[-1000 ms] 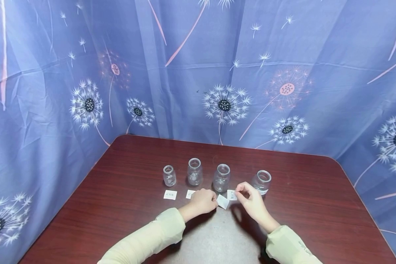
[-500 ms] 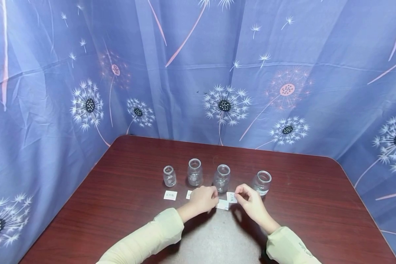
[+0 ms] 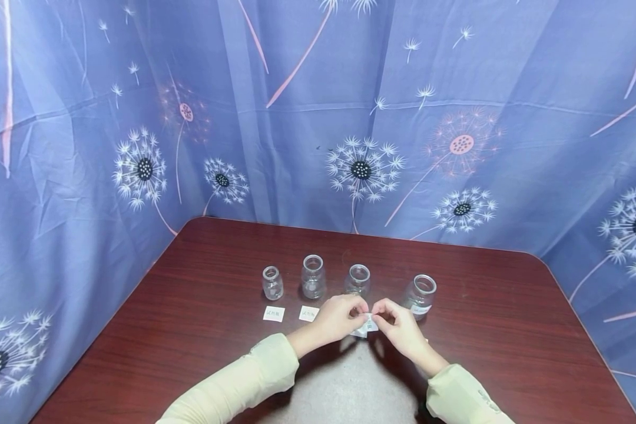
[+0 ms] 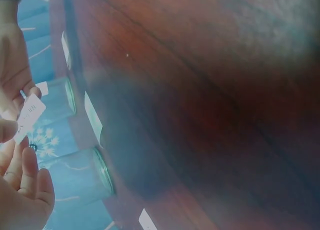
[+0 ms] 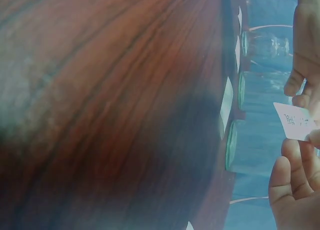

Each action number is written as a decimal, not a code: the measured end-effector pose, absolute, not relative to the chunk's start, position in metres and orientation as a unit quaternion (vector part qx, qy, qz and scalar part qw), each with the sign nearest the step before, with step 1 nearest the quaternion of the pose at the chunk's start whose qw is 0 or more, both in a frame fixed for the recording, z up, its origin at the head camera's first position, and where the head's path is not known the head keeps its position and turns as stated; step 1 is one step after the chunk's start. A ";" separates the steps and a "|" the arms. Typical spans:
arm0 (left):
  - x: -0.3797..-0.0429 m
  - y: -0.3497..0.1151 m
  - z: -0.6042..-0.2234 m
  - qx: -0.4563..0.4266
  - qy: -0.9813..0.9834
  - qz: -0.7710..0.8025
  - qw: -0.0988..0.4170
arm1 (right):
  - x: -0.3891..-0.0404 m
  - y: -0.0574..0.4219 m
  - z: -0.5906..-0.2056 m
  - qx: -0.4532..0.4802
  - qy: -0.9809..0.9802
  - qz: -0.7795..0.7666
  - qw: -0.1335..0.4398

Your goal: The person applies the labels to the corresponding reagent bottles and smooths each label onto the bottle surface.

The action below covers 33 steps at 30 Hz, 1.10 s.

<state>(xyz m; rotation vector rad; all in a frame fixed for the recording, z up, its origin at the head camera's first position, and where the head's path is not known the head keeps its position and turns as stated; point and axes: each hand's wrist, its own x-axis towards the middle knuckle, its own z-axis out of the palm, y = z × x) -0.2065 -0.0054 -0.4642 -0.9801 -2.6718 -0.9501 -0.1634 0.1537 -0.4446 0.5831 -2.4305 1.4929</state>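
Close together above the table, my left hand (image 3: 339,318) and right hand (image 3: 403,333) pinch a small white label (image 3: 371,323) by its upper edge. Printed characters show on the label (image 4: 31,114) in both wrist views, with fingertips from each hand at its edges. Under it, partly hidden, another white label (image 3: 358,333) lies on the table. Just behind the hands stands a clear glass jar (image 3: 357,278), its lower part covered by my left hand. The jar at the right (image 3: 421,291) bears a white label (image 3: 420,310) on its side.
Two more glass jars, a small one (image 3: 272,284) and a taller one (image 3: 313,277), stand upright to the left. Before them lie two printed labels, one left (image 3: 273,313) and one right (image 3: 308,312). A patterned curtain (image 3: 297,147) hangs behind the dark red table (image 3: 212,282).
My left hand has let go of the lower label and moved right to meet the right hand at the held label. The second jar's label is now uncovered. My right hand has barely moved.
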 end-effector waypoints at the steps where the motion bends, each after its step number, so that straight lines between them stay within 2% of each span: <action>1: -0.206 -0.005 -0.464 -0.328 -0.887 -0.317 0.067 | -0.163 0.153 -0.444 0.199 -0.832 0.506 0.114; 9: -0.208 -0.007 -0.467 -0.312 -0.885 -0.336 0.076 | -0.172 0.157 -0.464 0.153 -0.832 0.520 0.120; 18: -0.208 -0.012 -0.467 -0.241 -0.861 -0.440 0.082 | -0.178 0.152 -0.461 0.059 -0.820 0.567 0.053; 23: -0.207 -0.012 -0.470 -0.220 -0.867 -0.439 0.088 | -0.186 0.147 -0.468 0.043 -0.808 0.584 0.059; 29: -0.211 -0.012 -0.475 -0.178 -0.904 -0.371 0.112 | -0.198 0.144 -0.483 0.020 -0.835 0.543 0.089; 33: -0.214 -0.012 -0.476 -0.160 -0.918 -0.344 0.111 | -0.201 0.142 -0.486 0.017 -0.846 0.524 0.097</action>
